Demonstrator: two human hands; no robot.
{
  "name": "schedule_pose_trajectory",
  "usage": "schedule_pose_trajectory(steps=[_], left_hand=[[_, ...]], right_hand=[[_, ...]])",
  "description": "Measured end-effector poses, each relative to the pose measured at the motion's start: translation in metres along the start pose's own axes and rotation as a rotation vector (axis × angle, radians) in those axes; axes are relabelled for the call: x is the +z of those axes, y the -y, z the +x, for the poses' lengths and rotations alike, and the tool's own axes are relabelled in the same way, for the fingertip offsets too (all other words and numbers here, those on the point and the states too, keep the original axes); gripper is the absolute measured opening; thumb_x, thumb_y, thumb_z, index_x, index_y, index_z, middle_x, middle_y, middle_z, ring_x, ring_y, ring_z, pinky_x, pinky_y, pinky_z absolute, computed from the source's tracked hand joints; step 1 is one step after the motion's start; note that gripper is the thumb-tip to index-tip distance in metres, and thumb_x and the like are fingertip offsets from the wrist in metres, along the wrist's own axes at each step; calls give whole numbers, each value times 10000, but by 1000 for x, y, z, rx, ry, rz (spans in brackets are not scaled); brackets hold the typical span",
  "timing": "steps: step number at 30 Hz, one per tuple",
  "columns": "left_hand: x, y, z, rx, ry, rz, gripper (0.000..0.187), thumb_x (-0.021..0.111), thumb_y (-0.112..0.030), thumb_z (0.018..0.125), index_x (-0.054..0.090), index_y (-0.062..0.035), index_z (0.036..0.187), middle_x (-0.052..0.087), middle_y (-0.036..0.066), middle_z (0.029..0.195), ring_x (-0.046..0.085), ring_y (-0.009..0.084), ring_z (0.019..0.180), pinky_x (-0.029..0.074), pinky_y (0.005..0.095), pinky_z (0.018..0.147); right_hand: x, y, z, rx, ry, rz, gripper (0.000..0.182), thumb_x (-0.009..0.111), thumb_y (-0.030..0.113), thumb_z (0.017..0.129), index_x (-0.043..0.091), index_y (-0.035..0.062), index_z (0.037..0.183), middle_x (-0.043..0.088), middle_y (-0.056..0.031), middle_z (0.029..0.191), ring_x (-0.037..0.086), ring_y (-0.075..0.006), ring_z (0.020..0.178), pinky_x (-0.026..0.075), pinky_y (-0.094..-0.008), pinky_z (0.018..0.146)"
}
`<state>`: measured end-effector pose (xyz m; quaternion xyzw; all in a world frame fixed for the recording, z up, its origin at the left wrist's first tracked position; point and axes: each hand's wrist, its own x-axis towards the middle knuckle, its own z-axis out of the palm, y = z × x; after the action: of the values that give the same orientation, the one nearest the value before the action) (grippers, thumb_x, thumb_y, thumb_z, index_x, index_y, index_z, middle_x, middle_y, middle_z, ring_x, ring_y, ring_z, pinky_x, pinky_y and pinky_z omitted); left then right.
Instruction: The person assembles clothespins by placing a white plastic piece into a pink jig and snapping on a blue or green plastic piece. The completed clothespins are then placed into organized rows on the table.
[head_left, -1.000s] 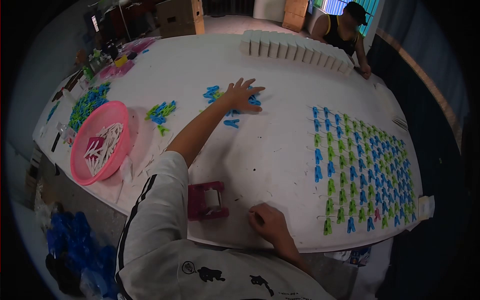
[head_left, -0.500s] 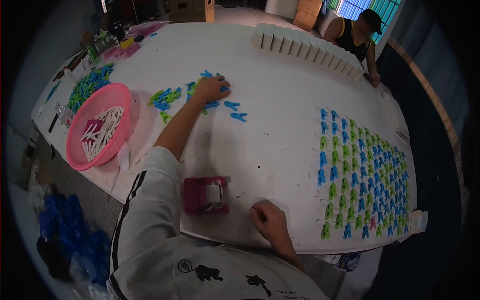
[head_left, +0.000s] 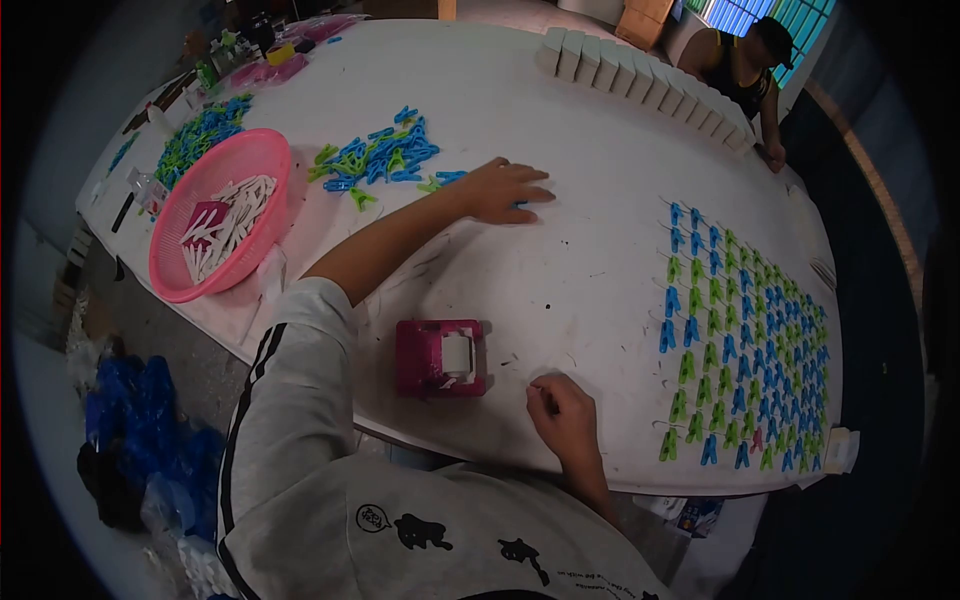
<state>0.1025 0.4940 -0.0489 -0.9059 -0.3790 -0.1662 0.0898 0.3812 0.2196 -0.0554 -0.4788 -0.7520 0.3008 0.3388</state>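
Observation:
My left hand lies flat on the white table, arm stretched forward and fingers pointing right. A blue clip shows under its fingers. Just left of it sits a loose heap of blue and green plastic clips. My right hand rests near the front edge with its fingers curled in, and I cannot see anything in it. A dark pink box-shaped tool stands to the left of that hand.
Rows of blue and green clips cover the table's right side. A pink basket of white sticks stands at the left, with another clip heap behind it. White blocks line the far edge beside another person.
My left hand swept the scattered clips leftward into one heap, then moved back to the right onto a stray blue clip. The right hand stayed in place.

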Motion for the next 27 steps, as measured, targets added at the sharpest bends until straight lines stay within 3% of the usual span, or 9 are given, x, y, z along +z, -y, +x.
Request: schedule_pose_trajectory(steps=[2,3,6,12,16,18,23,26,27], left_hand=[[14,-13,6,108,122,-46,401,496,-402,1014,554,-238,1376,494,98,1467,471,273,1344,367,448,1066],[17,-14,3,124,52,-36,341,465,-297,1032,576,-228,1347,544,74,1416,505,240,1310,380,426,1053],[1,-2,-10,4,159,-1,336,516,-180,1000,591,-204,1326,571,59,1385,524,238,1289,389,416,1064],[-21,48,-88,-193,124,131,331,475,-104,976,622,-185,1261,620,55,1307,565,219,1236,411,408,1022],[-47,40,-118,-228,179,241,344,532,-110,954,606,-181,1283,596,75,1336,549,239,1254,404,416,1038],[-79,4,-128,-296,-25,172,379,600,-163,937,580,-178,1315,558,98,1379,518,282,1287,385,434,1065],[-155,-73,-178,-513,-317,59,474,675,-230,914,548,-165,1366,524,137,1410,478,350,1319,378,467,1065],[-169,-129,-254,-688,-685,169,337,690,-52,843,650,-49,1178,625,163,1227,564,365,1179,425,450,1007],[-160,-145,-292,-745,-841,257,285,675,-13,832,664,-25,1117,658,165,1123,598,369,1082,441,453,970]], right_hand=[[0,-1,0,4,-3,9,115,733,111,845,653,44,893,639,-86,761,625,-199,590,507,-320,557],[-1,-1,0,10,-2,30,115,732,110,847,653,42,895,637,-85,758,626,-192,591,506,-315,556],[-1,1,0,-2,-4,26,113,731,111,849,656,41,895,637,-84,758,620,-185,588,500,-309,552],[1,0,0,-37,-23,30,103,726,118,852,658,49,885,623,-78,744,608,-190,578,496,-306,552],[0,2,-3,-42,-5,-30,103,724,130,853,659,55,881,617,-76,740,605,-198,576,496,-311,551],[-1,2,-1,-64,-6,-32,103,721,137,854,661,58,879,618,-76,745,604,-207,576,495,-325,550],[-2,6,-7,-115,-2,-56,102,710,151,861,665,63,882,631,-80,764,627,-217,615,506,-351,572],[2,-5,-9,-190,25,-189,107,719,184,853,683,86,879,651,-83,792,640,-229,638,518,-357,593],[0,-3,35,-287,-54,-189,107,719,184,853,683,86,879,651,-83,792,640,-229,638,518,-357,593]])
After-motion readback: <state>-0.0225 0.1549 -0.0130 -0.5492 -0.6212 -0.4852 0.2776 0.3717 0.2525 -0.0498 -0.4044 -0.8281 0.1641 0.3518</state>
